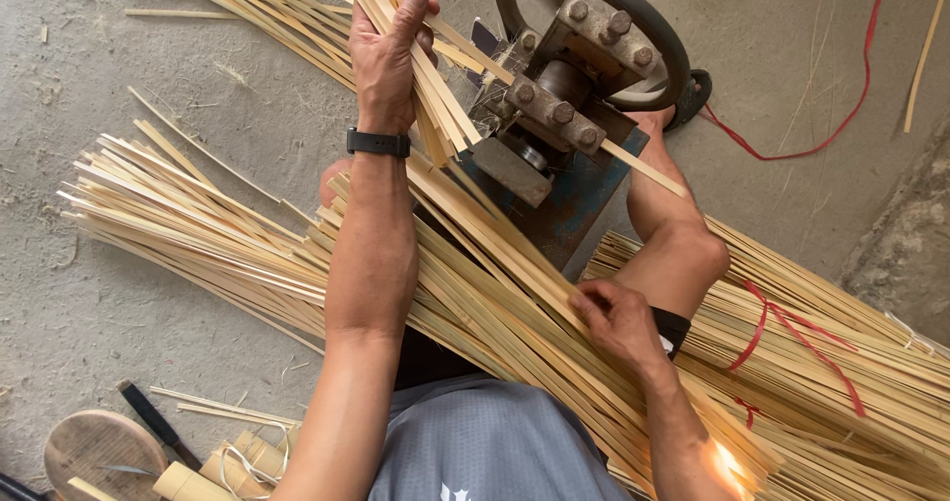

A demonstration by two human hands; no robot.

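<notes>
1. Head view, holders: nothing here is a true container. The nearest to one is a red string (782, 338) tied round a thick bundle of thin pale bamboo strips (841, 363) at lower right, which keeps those strips packed side by side.
2. The left hand (388, 51) reaches up and forward, its fingers (411, 11) pressed together and curled over a sheaf of long flat pale bamboo strips (440, 115) that fans toward the top edge. A black band (377, 143) sits on that wrist.
3. The right hand (618, 318) rests low on a loose heap of pale bamboo strips (475, 273) lying across the person's lap; its fingers (592, 303) are bent and pinch the strips at the heap's upper edge.
4. Just beyond the hands stands a rusty bolted iron splitting machine with a dark round wheel (579, 56) on a worn blue metal base (569, 209). One strip sticks out of it to the right, over a bare knee (683, 249). The machine lies between the two hands and blocks part of the sheaf.
5. Another spread pile of split bamboo strips (178, 214) lies on the rough grey concrete floor (79, 86) at left. A second red cord (841, 95) curls at upper right.
6. At lower left lie a round wooden disc (99, 452), a dark-handled tool (153, 422) and short bamboo tube offcuts (237, 466).
7. The strips are flat, narrow, straight and fibrous; the machine is pitted and brown.
</notes>
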